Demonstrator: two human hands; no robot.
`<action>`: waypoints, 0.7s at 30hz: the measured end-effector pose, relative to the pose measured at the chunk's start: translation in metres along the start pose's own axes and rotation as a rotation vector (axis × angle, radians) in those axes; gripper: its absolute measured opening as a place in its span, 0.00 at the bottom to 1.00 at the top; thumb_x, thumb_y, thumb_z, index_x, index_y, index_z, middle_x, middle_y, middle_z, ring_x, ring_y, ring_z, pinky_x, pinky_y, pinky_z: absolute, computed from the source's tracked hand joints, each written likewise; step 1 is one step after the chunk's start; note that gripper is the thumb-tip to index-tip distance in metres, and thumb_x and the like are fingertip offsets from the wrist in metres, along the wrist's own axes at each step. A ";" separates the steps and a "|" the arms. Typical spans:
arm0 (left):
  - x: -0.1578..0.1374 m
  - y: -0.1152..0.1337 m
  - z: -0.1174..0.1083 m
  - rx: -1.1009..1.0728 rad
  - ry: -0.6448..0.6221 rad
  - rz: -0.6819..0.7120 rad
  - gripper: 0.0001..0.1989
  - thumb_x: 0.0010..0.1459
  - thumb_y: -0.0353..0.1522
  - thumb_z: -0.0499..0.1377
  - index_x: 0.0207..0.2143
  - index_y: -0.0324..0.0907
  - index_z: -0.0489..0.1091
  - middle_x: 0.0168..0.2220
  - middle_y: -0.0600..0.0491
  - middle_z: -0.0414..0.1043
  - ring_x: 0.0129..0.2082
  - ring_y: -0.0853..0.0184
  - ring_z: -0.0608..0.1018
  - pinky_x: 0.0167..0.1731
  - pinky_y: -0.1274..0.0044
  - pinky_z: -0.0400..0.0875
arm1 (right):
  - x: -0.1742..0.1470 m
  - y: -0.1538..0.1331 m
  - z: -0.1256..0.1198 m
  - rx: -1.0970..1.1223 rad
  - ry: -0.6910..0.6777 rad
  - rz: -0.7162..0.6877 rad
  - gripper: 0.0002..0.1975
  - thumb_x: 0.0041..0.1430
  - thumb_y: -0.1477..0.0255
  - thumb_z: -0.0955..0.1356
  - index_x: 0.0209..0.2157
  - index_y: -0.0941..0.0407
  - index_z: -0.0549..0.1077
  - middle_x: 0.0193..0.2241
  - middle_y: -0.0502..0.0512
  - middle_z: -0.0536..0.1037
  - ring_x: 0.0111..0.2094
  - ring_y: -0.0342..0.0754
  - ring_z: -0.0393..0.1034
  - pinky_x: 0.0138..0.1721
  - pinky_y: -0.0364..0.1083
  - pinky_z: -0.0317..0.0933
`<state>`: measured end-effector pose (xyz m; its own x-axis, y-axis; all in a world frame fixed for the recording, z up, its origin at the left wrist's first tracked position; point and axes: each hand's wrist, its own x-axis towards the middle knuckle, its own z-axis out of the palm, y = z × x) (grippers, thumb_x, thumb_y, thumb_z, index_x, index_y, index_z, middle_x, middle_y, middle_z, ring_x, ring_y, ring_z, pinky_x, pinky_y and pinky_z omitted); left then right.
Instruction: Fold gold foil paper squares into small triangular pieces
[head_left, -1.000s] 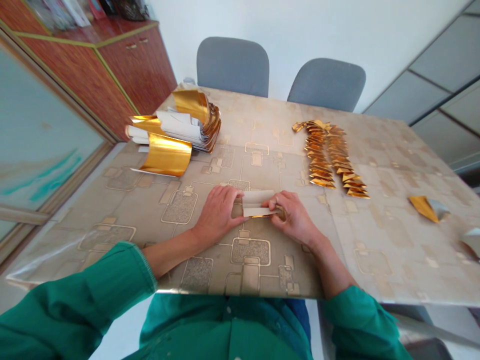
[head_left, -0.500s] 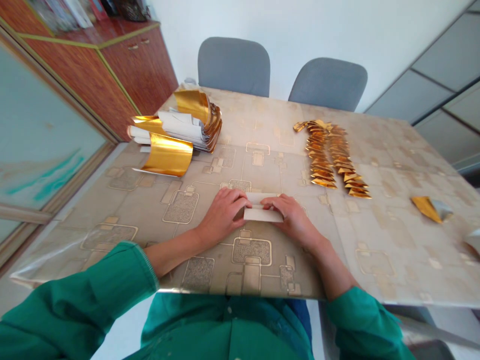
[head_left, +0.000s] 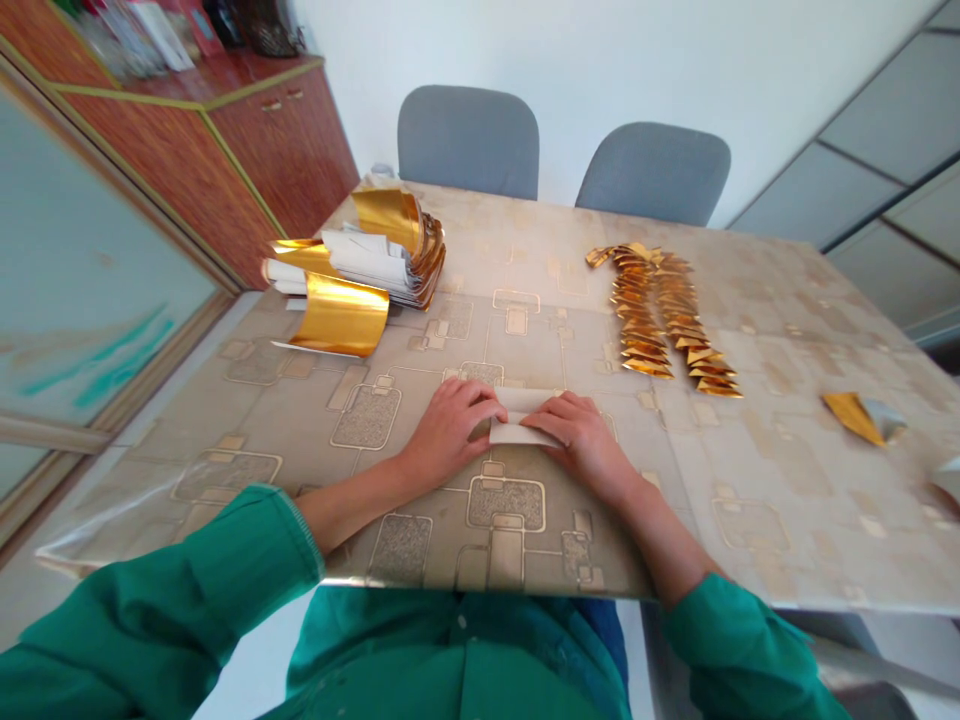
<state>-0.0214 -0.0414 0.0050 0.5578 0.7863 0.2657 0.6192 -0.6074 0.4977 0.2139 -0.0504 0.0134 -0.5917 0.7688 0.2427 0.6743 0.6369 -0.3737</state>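
Note:
A sheet of paper (head_left: 517, 434), white side showing and partly folded over, lies on the table in front of me. My left hand (head_left: 459, 420) grips its left end, thumb and fingers pinched at the fold. At the other end my right hand (head_left: 581, 440) has its fingers closed over the paper, covering that part of it. Whether the underside is gold is hidden from me. Further off to the left stands a stack of gold-faced sheets (head_left: 390, 255), curled, with white backs. One curled gold sheet (head_left: 343, 315) leans at its near side.
Two rows of folded gold paper pieces (head_left: 641, 310) stand at the right back. A single gold and silver folded piece (head_left: 859, 416) lies far right. Two grey chairs (head_left: 469, 140) are beyond the patterned table (head_left: 300, 420), and a wooden cabinet (head_left: 292, 150) is at the left.
My right hand has slid left along the paper, its fingers now nearer the left hand and covering more of the strip. The left hand stays at its end.

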 end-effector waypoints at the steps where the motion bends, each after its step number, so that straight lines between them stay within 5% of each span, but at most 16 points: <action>1: 0.000 0.000 0.000 0.008 0.003 0.004 0.08 0.57 0.27 0.64 0.40 0.44 0.73 0.45 0.51 0.70 0.47 0.59 0.69 0.51 0.64 0.63 | -0.003 -0.001 -0.001 -0.057 -0.009 -0.026 0.09 0.64 0.74 0.68 0.45 0.52 0.77 0.39 0.55 0.78 0.43 0.51 0.67 0.45 0.50 0.57; 9: -0.003 -0.003 -0.001 0.076 0.035 0.076 0.05 0.60 0.28 0.62 0.38 0.45 0.76 0.47 0.50 0.72 0.48 0.58 0.71 0.53 0.60 0.63 | -0.035 -0.006 0.002 -0.333 -0.053 -0.036 0.23 0.66 0.80 0.62 0.60 0.52 0.68 0.59 0.60 0.70 0.55 0.55 0.61 0.55 0.55 0.53; 16: -0.011 0.007 0.004 0.234 0.050 0.335 0.16 0.65 0.23 0.51 0.50 0.39 0.72 0.51 0.49 0.75 0.52 0.61 0.72 0.61 0.61 0.57 | -0.035 -0.008 0.007 -0.342 -0.049 0.008 0.24 0.66 0.80 0.61 0.61 0.50 0.68 0.60 0.60 0.68 0.58 0.55 0.60 0.57 0.55 0.53; 21: -0.020 0.015 0.011 0.322 -0.002 0.330 0.13 0.68 0.27 0.52 0.50 0.37 0.72 0.51 0.48 0.75 0.49 0.61 0.74 0.58 0.62 0.62 | -0.038 -0.008 0.006 -0.353 -0.025 0.023 0.24 0.66 0.80 0.62 0.61 0.49 0.68 0.60 0.60 0.68 0.58 0.55 0.60 0.58 0.56 0.52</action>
<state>-0.0173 -0.0670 -0.0021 0.7548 0.5447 0.3656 0.5481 -0.8298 0.1047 0.2279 -0.0848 0.0018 -0.5820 0.7845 0.2139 0.7963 0.6032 -0.0455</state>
